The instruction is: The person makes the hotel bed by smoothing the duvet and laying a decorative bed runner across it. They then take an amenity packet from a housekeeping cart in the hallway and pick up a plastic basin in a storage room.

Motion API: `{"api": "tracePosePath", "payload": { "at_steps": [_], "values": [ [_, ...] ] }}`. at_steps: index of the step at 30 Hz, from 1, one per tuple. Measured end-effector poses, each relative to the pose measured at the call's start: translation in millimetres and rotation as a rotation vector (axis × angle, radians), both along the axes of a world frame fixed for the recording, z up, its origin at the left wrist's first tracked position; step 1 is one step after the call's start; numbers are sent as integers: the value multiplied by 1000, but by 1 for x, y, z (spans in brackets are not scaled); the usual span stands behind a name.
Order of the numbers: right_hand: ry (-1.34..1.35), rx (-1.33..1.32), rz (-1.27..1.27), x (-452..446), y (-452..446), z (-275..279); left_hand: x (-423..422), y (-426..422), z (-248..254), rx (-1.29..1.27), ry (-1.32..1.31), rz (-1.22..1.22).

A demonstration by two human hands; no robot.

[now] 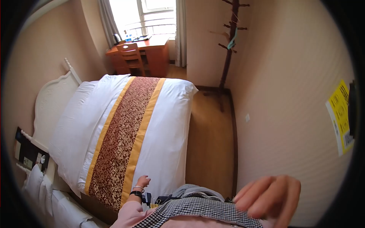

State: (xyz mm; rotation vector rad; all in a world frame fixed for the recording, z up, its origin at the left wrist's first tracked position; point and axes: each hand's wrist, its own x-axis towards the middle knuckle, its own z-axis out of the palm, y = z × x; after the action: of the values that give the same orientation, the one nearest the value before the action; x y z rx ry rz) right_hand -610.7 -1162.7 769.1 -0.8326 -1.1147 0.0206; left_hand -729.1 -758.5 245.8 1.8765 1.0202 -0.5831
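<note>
My left hand (142, 181), with a bracelet and a dark watch on the wrist, is over the near edge of the white bed (165, 125). Its fingers are curled in, and whether they hold anything is too small to make out. Large and blurred at the lower right, my right hand (272, 195) is raised before the wall with its fingers bent; its fingertips are unclear. A black-and-white checked apron (205, 207) covers my front. Across the bed lies a red-brown patterned runner (127, 129) with yellow borders.
A wooden desk (156, 57) and chair (131, 57) stand by the window. The coat stand (227, 60) is in the far right corner. Wooden floor (211, 140) runs right of the bed. A yellow sign (339, 114) hangs at the right. Another bed's white bedding (66, 207) is lower left.
</note>
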Motion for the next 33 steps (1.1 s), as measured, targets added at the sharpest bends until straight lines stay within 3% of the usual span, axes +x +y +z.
{"api": "tracePosePath", "payload": {
  "at_steps": [3,5,6,9,12,15,17,18,23,27,29,31,33],
  "values": [
    [291,-191,-125,82,-46,-45,39,8,21,220,-143,-90],
    [310,-646,-365,162,-76,-94,65,-5,67,378,-241,-133],
    [462,-698,-413,199,-82,-125,78,-9,74,416,-223,-108],
    [771,-911,-523,295,-128,-257,110,-17,83,494,-112,-68],
    [1065,-1034,-447,373,-160,-322,144,-17,53,568,-72,-86],
    [1107,-1091,-375,457,-161,-338,177,-19,26,237,123,220],
    [1049,-1123,-328,521,-143,-337,203,-30,35,-27,112,522],
    [1023,-1146,-305,551,-133,-338,215,-33,32,-39,113,606],
    [841,-1233,-115,678,-38,-355,271,-50,29,-28,146,703],
    [686,-1363,86,751,43,-376,316,-50,-6,-91,142,717],
    [699,-1447,172,783,78,-390,365,-58,33,-87,188,696],
    [660,-1513,226,819,114,-378,384,-34,23,-168,167,794],
    [607,-1531,222,852,145,-370,391,-18,-33,-358,89,1021]
  ]
}}
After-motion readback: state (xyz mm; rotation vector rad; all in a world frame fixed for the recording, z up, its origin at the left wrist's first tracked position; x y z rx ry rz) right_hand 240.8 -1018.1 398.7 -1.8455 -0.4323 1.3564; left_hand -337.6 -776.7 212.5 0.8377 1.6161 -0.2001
